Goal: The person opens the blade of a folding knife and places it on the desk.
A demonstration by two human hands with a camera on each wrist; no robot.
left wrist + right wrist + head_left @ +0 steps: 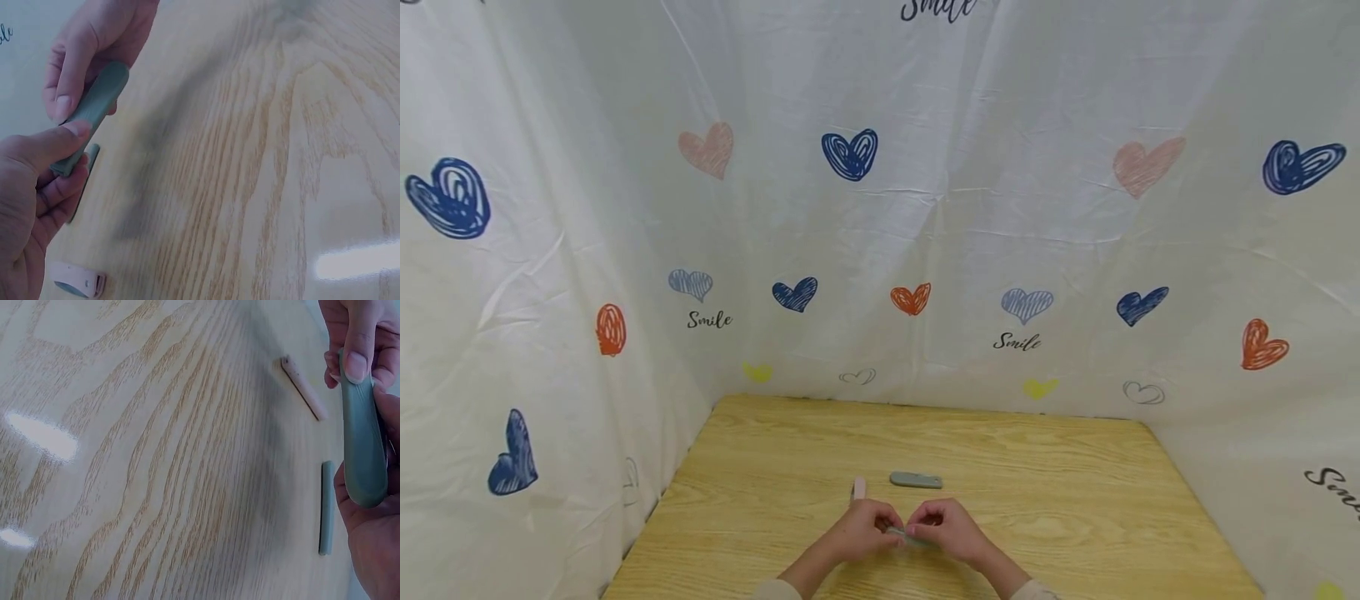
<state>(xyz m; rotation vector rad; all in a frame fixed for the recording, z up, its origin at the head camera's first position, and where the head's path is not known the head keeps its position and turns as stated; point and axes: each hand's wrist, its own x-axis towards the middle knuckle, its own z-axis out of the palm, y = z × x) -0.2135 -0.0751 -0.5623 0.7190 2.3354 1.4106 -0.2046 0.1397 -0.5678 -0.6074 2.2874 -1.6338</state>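
Both hands meet over the table near its front, holding one slim sage-green handle-shaped piece (100, 103) with a rounded end. My left hand (865, 531) pinches one end, thumb on top and fingers underneath. At the rounded end, my right hand (951, 531) grips the same piece, its thumb along the side. A dark edge runs along one side of the piece in the right wrist view. Just beyond the hands lies a similar grey-green piece (915, 480) with a small hole near one end. A pink piece (859, 489) of like shape lies by the left hand, partly hidden by it.
The wood-grain table (1037, 483) has a white cloth (925, 217) printed with hearts and "Smile" hanging along its back and sides. Light glares off the tabletop in both wrist views.
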